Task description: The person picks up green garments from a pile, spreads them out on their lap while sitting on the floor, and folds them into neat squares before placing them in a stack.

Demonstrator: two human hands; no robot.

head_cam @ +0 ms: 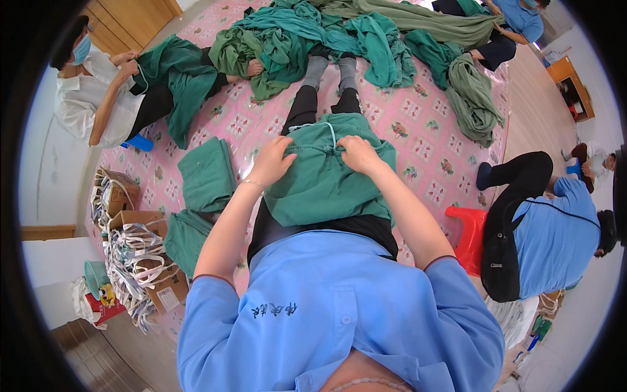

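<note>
A green drawstring garment point(328, 186) lies across the person's lap, its gathered waistband towards the feet. On the waistband's left part rests my left hand point(272, 159), thumb apart from the fingers; whether it pinches the cloth is not clear. My right hand point(359, 153) holds the waistband just right of the middle, fingers bent onto the cloth. A pale drawstring point(329, 128) loops up from the waistband between the hands. Folded green cloth point(206, 174) lies on the floor to the left, with another green piece point(187, 240) below it.
Heaped green cloths point(289, 49) lie beyond the feet on a pink patterned floor sheet point(411, 115). Cardboard boxes point(169, 289) with many pale straps point(132, 259) stand at left. Co-workers sit at upper left, upper right and right, the last by a red plastic stool point(468, 235).
</note>
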